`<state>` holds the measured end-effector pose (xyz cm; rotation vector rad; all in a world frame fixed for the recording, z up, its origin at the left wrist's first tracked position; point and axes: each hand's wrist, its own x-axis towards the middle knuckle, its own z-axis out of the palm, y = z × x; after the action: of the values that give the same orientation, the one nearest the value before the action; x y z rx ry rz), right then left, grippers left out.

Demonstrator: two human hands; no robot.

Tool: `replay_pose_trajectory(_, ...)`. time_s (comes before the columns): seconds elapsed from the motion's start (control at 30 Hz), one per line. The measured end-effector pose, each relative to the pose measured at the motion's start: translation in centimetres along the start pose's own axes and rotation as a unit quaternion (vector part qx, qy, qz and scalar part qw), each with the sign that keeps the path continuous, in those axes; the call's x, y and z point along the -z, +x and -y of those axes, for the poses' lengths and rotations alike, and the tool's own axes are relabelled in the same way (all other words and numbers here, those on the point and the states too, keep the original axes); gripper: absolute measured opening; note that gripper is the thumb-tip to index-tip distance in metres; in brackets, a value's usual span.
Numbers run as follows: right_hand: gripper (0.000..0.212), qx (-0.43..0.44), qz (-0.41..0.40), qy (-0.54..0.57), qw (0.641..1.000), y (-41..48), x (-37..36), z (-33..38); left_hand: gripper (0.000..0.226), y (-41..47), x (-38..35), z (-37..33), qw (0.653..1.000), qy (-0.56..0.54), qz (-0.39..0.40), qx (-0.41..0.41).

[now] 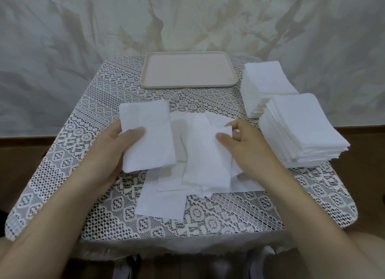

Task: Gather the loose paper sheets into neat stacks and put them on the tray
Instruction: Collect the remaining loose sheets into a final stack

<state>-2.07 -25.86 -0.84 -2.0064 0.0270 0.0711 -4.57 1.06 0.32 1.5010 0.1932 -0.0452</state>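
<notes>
My left hand holds a small gathered bundle of white sheets by its left edge, thumb on top, lifted slightly above the table. My right hand pinches the upper right corner of one loose white sheet between thumb and fingers. More loose sheets lie overlapping on the lace cloth under and around both hands. The beige tray stands bare at the far middle of the table.
Two tall stacks of white sheets sit at the right: one near, one farther back. A lace tablecloth covers the small table. A draped sheet hangs behind it, and a dark floor shows at both sides.
</notes>
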Motion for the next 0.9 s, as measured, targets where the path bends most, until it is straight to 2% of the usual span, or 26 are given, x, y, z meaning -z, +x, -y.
replay_pose_trajectory(0.13,0.034,-0.025,0.042,0.004,0.999,-0.2,0.2,0.2,0.024,0.0,0.0,0.0,1.000,0.004,0.001,0.003)
replay_pose_trajectory(0.27,0.012,-0.009,0.043,-0.026,0.999,-0.5,0.6,0.5,0.026,-0.1,0.0,0.0,1.000,0.007,0.002,0.003)
replay_pose_trajectory(0.3,0.012,-0.003,0.030,-0.042,0.999,-0.5,0.7,0.4,0.026,-0.1,-0.1,0.0,1.000,0.006,0.004,0.004)
replay_pose_trajectory(0.43,0.028,-0.007,0.002,-0.135,0.991,-0.6,0.7,0.3,0.026,-0.1,-0.1,0.0,1.000,0.003,0.005,0.005)
replay_pose_trajectory(0.57,0.030,-0.023,0.035,-0.130,0.991,-0.7,0.5,0.5,0.025,-0.1,-0.1,0.0,1.000,0.000,0.002,0.007)
replay_pose_trajectory(0.7,0.033,-0.027,0.032,-0.161,0.986,-0.4,0.7,0.5,0.027,-0.2,0.1,0.1,1.000,0.001,-0.003,0.008)
replay_pose_trajectory(0.83,0.053,-0.040,0.035,-0.182,0.982,-0.2,1.1,0.6,0.027,-0.2,0.2,0.2,1.000,0.003,-0.002,0.007)
replay_pose_trajectory(0.9,0.035,-0.028,0.027,-0.172,0.984,-0.1,1.2,0.4,0.027,-0.2,0.2,0.2,1.000,0.003,-0.002,0.008)
